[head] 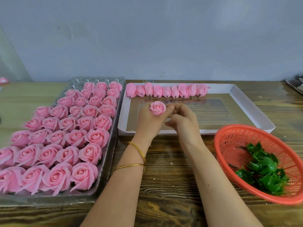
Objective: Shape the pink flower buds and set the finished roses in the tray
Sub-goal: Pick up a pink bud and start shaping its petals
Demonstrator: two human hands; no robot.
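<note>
The rose [157,108] she is working on sits just above the middle of the white tray [255,112], held up in the air and facing up. Her left hand [148,119] has its fingers curled snug round the bottom of it. Her right hand [182,118] comes in from the side with bent fingers, and the tips pinch the rose's edge. I think she is fixing its petals, so this one is not done yet

Along the far side of the white tray lies a row of buds [166,91], nine of them, side by side with little dark stubs pointing toward her. I think those are the finished ones. The rest of that tray has nothing in it, so there is lots of room left to fill

Left of the white tray, right up against it, is a clear plastic tray [109,151] packed with open pink roses [68,136]. Only a few cups at its far end look bare. If those roses are waiting their turn, most of the job is still to come

Near the white tray's front right corner sits an orange basket [229,145] with green leaf caps [265,171] piled in it. I cannot tell if the rose in her hands has one on yet

It all rests on a wooden table [164,177]
</note>
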